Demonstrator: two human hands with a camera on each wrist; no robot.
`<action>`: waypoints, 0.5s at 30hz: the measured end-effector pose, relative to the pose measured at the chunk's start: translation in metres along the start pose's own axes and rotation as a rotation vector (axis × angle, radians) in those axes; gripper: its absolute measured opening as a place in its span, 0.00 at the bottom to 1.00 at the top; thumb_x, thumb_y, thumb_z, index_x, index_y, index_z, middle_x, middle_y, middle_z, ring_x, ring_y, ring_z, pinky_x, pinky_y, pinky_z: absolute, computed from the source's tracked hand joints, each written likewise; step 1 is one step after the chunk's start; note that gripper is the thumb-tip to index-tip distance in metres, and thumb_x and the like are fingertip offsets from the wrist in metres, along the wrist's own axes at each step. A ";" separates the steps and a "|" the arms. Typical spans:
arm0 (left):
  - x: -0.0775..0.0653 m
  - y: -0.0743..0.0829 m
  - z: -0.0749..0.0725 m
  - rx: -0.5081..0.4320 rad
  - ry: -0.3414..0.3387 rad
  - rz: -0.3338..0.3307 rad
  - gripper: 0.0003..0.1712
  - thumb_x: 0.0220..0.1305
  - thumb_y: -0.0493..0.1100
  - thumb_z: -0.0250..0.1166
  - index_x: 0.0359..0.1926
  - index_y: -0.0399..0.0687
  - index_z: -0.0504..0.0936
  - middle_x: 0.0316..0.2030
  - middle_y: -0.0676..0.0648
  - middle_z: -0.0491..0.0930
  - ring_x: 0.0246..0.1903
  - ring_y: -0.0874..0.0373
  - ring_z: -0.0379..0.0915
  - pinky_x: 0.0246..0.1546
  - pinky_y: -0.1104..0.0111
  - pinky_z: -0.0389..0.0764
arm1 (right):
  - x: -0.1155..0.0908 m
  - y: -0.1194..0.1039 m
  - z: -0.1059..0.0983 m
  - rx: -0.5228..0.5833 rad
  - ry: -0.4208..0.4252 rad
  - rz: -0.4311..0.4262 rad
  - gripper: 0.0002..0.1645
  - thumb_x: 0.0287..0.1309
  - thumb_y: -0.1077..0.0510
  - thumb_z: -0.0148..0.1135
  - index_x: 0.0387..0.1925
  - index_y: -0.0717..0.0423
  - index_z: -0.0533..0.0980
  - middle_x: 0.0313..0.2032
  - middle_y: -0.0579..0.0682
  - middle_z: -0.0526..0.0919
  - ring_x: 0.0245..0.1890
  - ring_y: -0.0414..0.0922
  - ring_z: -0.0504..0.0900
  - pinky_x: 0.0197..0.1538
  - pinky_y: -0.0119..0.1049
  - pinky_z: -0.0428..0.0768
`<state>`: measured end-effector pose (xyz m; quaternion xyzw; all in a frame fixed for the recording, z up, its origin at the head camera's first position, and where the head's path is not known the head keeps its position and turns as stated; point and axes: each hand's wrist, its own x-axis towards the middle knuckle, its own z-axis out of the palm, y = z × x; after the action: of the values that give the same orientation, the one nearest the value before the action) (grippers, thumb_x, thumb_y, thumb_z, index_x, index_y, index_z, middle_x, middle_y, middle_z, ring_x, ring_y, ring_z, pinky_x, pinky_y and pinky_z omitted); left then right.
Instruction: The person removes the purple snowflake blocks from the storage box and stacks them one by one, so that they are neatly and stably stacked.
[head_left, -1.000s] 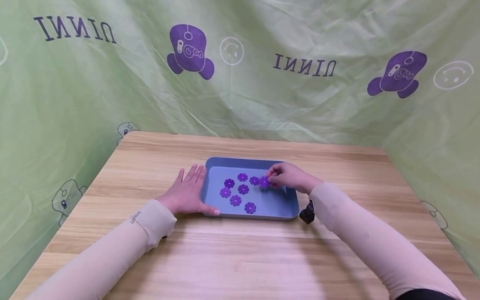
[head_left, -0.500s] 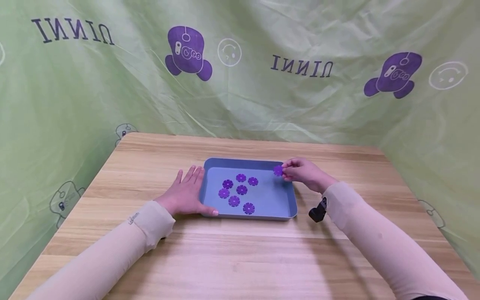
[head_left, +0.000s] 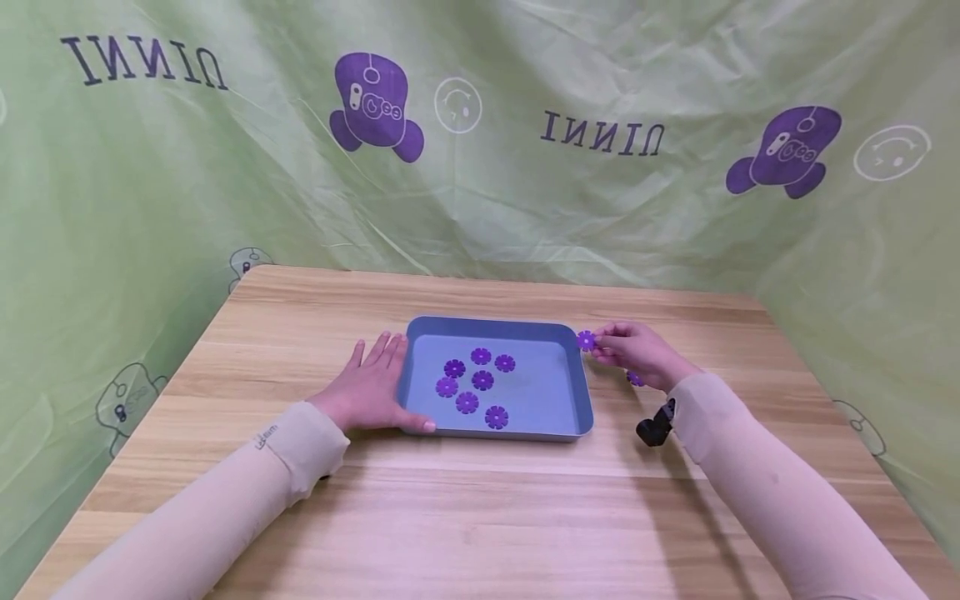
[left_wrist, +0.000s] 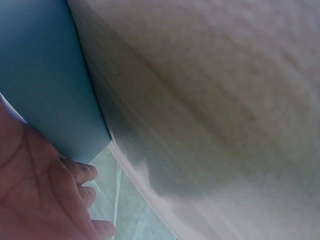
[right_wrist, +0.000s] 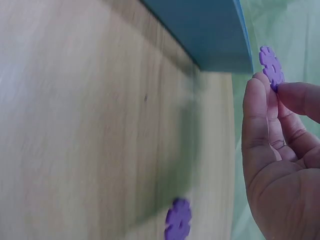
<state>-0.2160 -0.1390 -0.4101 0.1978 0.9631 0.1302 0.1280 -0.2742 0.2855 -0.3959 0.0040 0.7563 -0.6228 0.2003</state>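
Between thumb and fingers, my right hand [head_left: 633, 350] pinches a purple snowflake disc [head_left: 587, 341] just past the right rim of the blue tray [head_left: 547, 383]. In the right wrist view the pinched disc [right_wrist: 271, 67] stands on edge above the fingertips. A second purple disc [right_wrist: 178, 220] lies on the table below this hand, partly hidden by it in the head view. My left hand [head_left: 371, 387] rests with spread, straight fingers against the tray's left side, thumb along the front rim. Several purple discs [head_left: 483, 380] lie flat inside the tray, left of its middle.
The wooden table [head_left: 480, 517] spreads around the tray. A green printed curtain [head_left: 495, 208] hangs behind it and along both sides. A small black device [head_left: 655, 428] sits under the right wrist.
My right hand has lifted a purple disc from the tray and carried it right, over the rim. The disc lying on the table has come into sight. The left hand stays in place.
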 end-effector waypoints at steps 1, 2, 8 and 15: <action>0.000 0.001 0.000 -0.001 -0.001 0.001 0.86 0.44 0.84 0.69 0.80 0.27 0.40 0.80 0.31 0.39 0.80 0.38 0.27 0.75 0.42 0.29 | -0.002 0.001 -0.002 0.003 0.004 0.007 0.14 0.76 0.68 0.49 0.56 0.76 0.67 0.38 0.48 0.83 0.39 0.36 0.84 0.50 0.29 0.83; 0.000 0.001 0.000 -0.002 0.000 0.002 0.86 0.44 0.84 0.69 0.80 0.27 0.40 0.80 0.31 0.40 0.80 0.38 0.28 0.75 0.41 0.29 | -0.003 0.002 -0.005 0.003 0.007 0.009 0.14 0.76 0.68 0.49 0.56 0.76 0.67 0.38 0.48 0.83 0.39 0.37 0.84 0.50 0.29 0.83; 0.002 0.001 -0.001 0.010 -0.003 0.003 0.86 0.43 0.85 0.68 0.79 0.26 0.40 0.80 0.30 0.40 0.80 0.37 0.28 0.75 0.41 0.30 | -0.009 0.007 -0.020 -0.003 0.025 0.015 0.13 0.76 0.67 0.50 0.55 0.74 0.69 0.38 0.48 0.83 0.40 0.38 0.84 0.50 0.31 0.84; 0.002 0.001 -0.001 0.018 -0.011 0.006 0.86 0.43 0.85 0.68 0.79 0.27 0.40 0.80 0.30 0.39 0.80 0.37 0.28 0.75 0.41 0.29 | -0.015 0.015 -0.036 -0.008 0.044 0.073 0.13 0.77 0.67 0.48 0.55 0.73 0.69 0.39 0.50 0.83 0.38 0.38 0.84 0.48 0.30 0.84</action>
<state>-0.2181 -0.1376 -0.4097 0.2025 0.9629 0.1210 0.1312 -0.2676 0.3261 -0.4000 0.0443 0.7625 -0.6117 0.2060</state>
